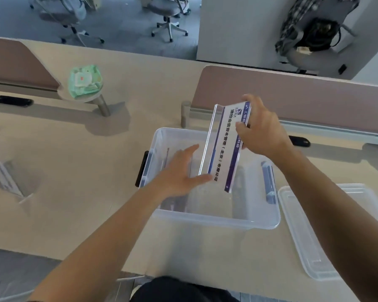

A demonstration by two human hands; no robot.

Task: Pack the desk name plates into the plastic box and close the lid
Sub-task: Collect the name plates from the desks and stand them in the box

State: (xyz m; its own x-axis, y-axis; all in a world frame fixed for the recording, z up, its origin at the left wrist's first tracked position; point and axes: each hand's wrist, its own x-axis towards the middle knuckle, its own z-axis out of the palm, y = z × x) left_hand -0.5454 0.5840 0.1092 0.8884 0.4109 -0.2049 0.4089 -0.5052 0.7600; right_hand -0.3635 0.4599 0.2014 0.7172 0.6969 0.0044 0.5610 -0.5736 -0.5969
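A clear plastic box (216,219) stands open on the beige desk in front of me. Over it, tilted on end, is a clear acrylic name plate (224,147) with a white and purple card. My right hand (262,129) grips the plate's upper end, thumb on the front. My left hand (181,171) reaches into the box with straight fingers, its thumb touching the plate's lower edge. The box's clear lid (327,232) lies flat on the desk to the right. Another clear name plate (8,177) rests on the desk at the far left.
A green wipes pack (85,81) sits on a small round stand at the back left. Pinkish desk dividers (292,99) run along the back. Black cable grommets (12,100) sit in the desk. Office chairs stand on the floor beyond.
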